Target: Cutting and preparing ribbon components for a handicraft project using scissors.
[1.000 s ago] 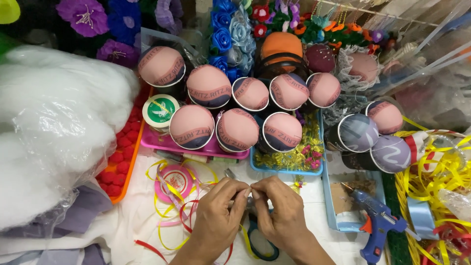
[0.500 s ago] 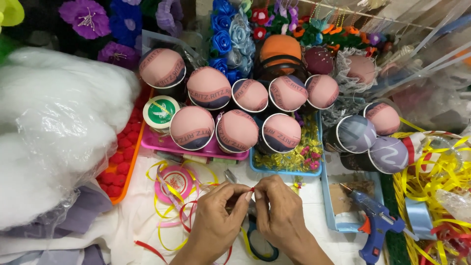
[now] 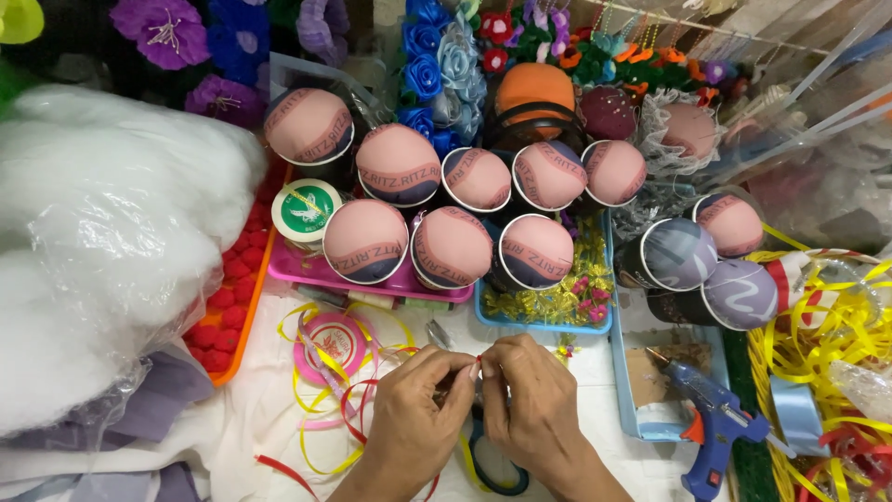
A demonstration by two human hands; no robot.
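Note:
My left hand (image 3: 413,418) and my right hand (image 3: 531,409) meet at the fingertips low in the middle of the view, over a white table. Both pinch a small red piece (image 3: 478,360) between them; the rest of it is hidden by the fingers. A red ribbon strand (image 3: 351,409) curls just left of my left hand. A ribbon spool (image 3: 330,346) with pink and yellow ribbon lies to the upper left of my hands. A dark ring (image 3: 497,469) lies beneath my right hand.
Several pink padded cups (image 3: 451,246) stand behind my hands on a pink tray (image 3: 307,271) and a blue tray (image 3: 544,321). A blue glue gun (image 3: 711,423) lies right. A bag of white stuffing (image 3: 102,251) fills the left. Yellow ribbon (image 3: 818,344) piles at right; fabric flowers (image 3: 437,65) line the back.
My hands have stayed together at the same spot with small finger movements; my fingertips have closed tighter on the small red piece. Nothing else has moved.

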